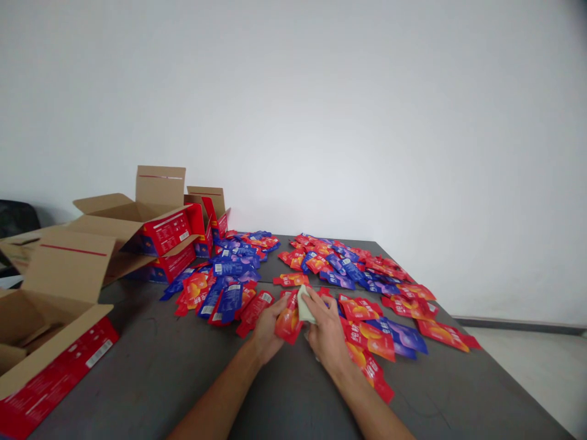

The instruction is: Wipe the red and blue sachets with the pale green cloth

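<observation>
Above the dark table, my left hand (267,332) is closed on the edge of a red pouch (288,319) with an orange fruit print. My right hand (326,327) grips a pale folded cloth (306,305) and presses it against the pouch's right side. The fingertips behind the pouch and cloth are partly hidden. Just right of my right hand lie more red pouches (369,337), some overlapping a blue pouch (403,336). To the left of my left hand, a red pouch (255,311) rests beside a heap of blue pouches (228,302).
An open cardboard box (59,360) stands at the near left, with its flaps spread. Behind it are more open red and blue boxes (167,235). Piles of mixed pouches (339,263) cover the far right of the dark table (293,397). A white wall (321,122) rises behind.
</observation>
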`<state>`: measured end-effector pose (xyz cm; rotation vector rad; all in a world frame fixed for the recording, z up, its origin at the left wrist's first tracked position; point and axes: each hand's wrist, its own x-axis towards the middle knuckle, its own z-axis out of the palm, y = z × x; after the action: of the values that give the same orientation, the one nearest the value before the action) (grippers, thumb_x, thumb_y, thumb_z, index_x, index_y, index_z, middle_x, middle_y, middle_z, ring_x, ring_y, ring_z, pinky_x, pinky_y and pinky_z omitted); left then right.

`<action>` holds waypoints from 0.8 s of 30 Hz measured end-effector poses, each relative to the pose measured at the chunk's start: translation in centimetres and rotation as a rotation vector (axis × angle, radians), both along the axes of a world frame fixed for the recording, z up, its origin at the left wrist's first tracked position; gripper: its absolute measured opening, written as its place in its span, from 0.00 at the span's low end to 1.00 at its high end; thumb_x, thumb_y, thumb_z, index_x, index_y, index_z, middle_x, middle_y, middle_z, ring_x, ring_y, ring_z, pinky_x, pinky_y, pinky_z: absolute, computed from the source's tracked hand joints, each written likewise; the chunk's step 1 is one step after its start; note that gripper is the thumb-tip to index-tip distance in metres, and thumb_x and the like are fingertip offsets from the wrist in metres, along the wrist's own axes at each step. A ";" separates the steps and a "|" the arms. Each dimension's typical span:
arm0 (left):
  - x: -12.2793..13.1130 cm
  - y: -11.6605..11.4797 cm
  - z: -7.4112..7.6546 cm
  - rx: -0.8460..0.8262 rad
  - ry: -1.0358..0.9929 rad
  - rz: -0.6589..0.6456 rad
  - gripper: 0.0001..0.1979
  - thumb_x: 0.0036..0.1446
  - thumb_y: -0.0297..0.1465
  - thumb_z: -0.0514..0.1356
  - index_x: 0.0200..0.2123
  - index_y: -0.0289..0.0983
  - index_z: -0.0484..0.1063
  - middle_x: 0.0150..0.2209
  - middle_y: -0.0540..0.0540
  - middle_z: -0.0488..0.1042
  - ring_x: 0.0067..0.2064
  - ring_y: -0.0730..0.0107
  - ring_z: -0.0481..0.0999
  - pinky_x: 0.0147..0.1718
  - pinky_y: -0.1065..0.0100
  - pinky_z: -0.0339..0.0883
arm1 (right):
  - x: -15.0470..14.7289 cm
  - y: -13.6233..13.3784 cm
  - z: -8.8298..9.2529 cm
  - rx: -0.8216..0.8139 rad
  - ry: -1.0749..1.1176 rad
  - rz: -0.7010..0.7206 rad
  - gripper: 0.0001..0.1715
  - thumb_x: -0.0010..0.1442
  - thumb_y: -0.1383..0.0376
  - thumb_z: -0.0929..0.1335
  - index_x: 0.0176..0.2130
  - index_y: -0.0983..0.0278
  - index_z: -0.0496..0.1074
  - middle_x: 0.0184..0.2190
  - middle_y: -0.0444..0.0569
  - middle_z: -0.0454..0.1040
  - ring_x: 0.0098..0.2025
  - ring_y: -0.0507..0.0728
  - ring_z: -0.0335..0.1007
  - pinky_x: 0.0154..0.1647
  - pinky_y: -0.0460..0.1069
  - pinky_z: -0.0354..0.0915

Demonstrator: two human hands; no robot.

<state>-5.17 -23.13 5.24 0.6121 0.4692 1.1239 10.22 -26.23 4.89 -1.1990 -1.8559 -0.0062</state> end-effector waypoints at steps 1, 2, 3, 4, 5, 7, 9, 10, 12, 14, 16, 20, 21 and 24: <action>0.0 0.0 0.0 -0.008 0.003 -0.016 0.13 0.62 0.33 0.60 0.47 0.35 0.75 0.43 0.42 0.80 0.40 0.63 0.80 0.41 0.63 0.74 | 0.3 0.1 0.0 0.010 0.011 -0.031 0.46 0.50 0.83 0.61 0.63 0.54 0.66 0.65 0.46 0.65 0.54 0.63 0.63 0.56 0.64 0.65; 0.1 -0.1 0.0 -0.018 -0.004 -0.024 0.13 0.62 0.33 0.60 0.47 0.35 0.75 0.42 0.42 0.80 0.39 0.63 0.80 0.40 0.63 0.75 | 0.5 0.1 0.1 0.014 0.010 -0.043 0.46 0.50 0.83 0.61 0.64 0.54 0.66 0.65 0.45 0.65 0.54 0.63 0.63 0.56 0.64 0.66; 0.1 -0.1 0.0 -0.027 -0.018 -0.025 0.12 0.62 0.33 0.60 0.46 0.35 0.75 0.41 0.42 0.80 0.39 0.63 0.80 0.40 0.63 0.75 | 0.5 0.1 0.2 0.012 0.000 -0.038 0.47 0.50 0.83 0.61 0.64 0.53 0.66 0.65 0.45 0.65 0.53 0.63 0.63 0.55 0.64 0.66; 0.0 -0.1 0.1 -0.034 -0.034 -0.020 0.11 0.62 0.33 0.60 0.45 0.34 0.75 0.41 0.42 0.80 0.39 0.62 0.80 0.41 0.63 0.75 | 0.4 0.0 0.3 0.003 -0.020 -0.015 0.47 0.50 0.83 0.61 0.63 0.53 0.66 0.64 0.44 0.65 0.52 0.63 0.63 0.55 0.63 0.66; 0.0 0.0 0.3 -0.037 -0.046 -0.008 0.11 0.61 0.33 0.60 0.44 0.34 0.76 0.40 0.42 0.80 0.40 0.62 0.80 0.41 0.62 0.75 | 0.2 -0.2 0.5 -0.012 -0.049 0.022 0.47 0.50 0.83 0.61 0.63 0.53 0.66 0.64 0.44 0.66 0.52 0.62 0.63 0.55 0.62 0.66; -0.4 0.1 0.5 -0.045 -0.046 0.011 0.11 0.61 0.34 0.60 0.42 0.33 0.76 0.39 0.41 0.81 0.41 0.60 0.80 0.42 0.61 0.75 | -0.6 -0.8 0.9 -0.056 -0.112 0.122 0.47 0.49 0.83 0.61 0.62 0.52 0.67 0.64 0.42 0.66 0.51 0.62 0.63 0.54 0.59 0.67; -0.8 0.3 0.6 -0.052 -0.026 0.002 0.14 0.60 0.35 0.60 0.43 0.32 0.76 0.40 0.39 0.81 0.41 0.58 0.81 0.42 0.60 0.75 | -1.5 -1.4 1.3 -0.093 -0.162 0.226 0.47 0.48 0.83 0.62 0.62 0.52 0.68 0.63 0.42 0.67 0.51 0.61 0.64 0.53 0.57 0.67; -1.0 0.4 0.6 -0.052 -0.015 -0.011 0.15 0.60 0.35 0.60 0.45 0.32 0.75 0.40 0.39 0.80 0.41 0.58 0.81 0.41 0.60 0.75 | -2.0 -1.7 1.5 -0.105 -0.180 0.267 0.46 0.48 0.82 0.62 0.61 0.52 0.69 0.63 0.42 0.68 0.51 0.61 0.64 0.52 0.57 0.67; -1.3 0.6 0.3 -0.038 0.001 -0.026 0.17 0.58 0.34 0.60 0.48 0.32 0.75 0.41 0.38 0.80 0.40 0.58 0.81 0.40 0.60 0.75 | -2.6 -2.1 1.9 -0.122 -0.200 0.316 0.44 0.49 0.81 0.63 0.60 0.52 0.71 0.62 0.42 0.69 0.50 0.61 0.65 0.52 0.56 0.67; -1.3 0.8 -0.2 -0.021 0.033 -0.001 0.20 0.56 0.33 0.60 0.51 0.34 0.74 0.41 0.39 0.80 0.39 0.58 0.81 0.40 0.60 0.75 | -2.8 -2.3 2.1 -0.136 -0.204 0.330 0.43 0.49 0.81 0.63 0.59 0.52 0.71 0.62 0.43 0.70 0.50 0.60 0.65 0.51 0.55 0.67; -1.2 1.2 -0.6 -0.004 0.116 0.092 0.22 0.55 0.34 0.60 0.54 0.36 0.72 0.42 0.41 0.80 0.41 0.59 0.81 0.40 0.61 0.74 | -2.5 -2.1 2.0 -0.147 -0.190 0.308 0.44 0.48 0.82 0.63 0.59 0.53 0.71 0.61 0.43 0.70 0.50 0.60 0.66 0.50 0.55 0.67; -2.2 2.4 -1.1 0.170 0.617 0.408 0.21 0.56 0.32 0.59 0.54 0.38 0.74 0.51 0.41 0.78 0.52 0.58 0.76 0.52 0.59 0.68 | -1.1 -1.1 1.1 -0.157 -0.132 0.145 0.47 0.43 0.84 0.61 0.58 0.56 0.73 0.61 0.45 0.71 0.50 0.61 0.67 0.51 0.56 0.67; -2.8 2.8 -1.1 0.264 0.777 0.481 0.21 0.57 0.32 0.58 0.54 0.38 0.74 0.53 0.41 0.77 0.55 0.57 0.74 0.56 0.58 0.65 | -0.7 -0.8 0.8 -0.155 -0.115 0.101 0.47 0.42 0.84 0.61 0.57 0.57 0.74 0.60 0.45 0.71 0.50 0.62 0.67 0.52 0.57 0.67; -4.9 4.0 -1.6 0.583 1.201 0.670 0.23 0.60 0.32 0.54 0.57 0.35 0.72 0.60 0.38 0.70 0.63 0.55 0.65 0.64 0.54 0.55 | 0.2 -0.2 0.3 -0.169 -0.070 0.012 0.47 0.40 0.84 0.60 0.56 0.59 0.75 0.59 0.45 0.72 0.51 0.62 0.67 0.55 0.58 0.66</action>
<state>-10.12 -19.13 3.69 1.7473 1.4718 1.4424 10.42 -26.41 5.20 -1.3173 -1.9558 0.1193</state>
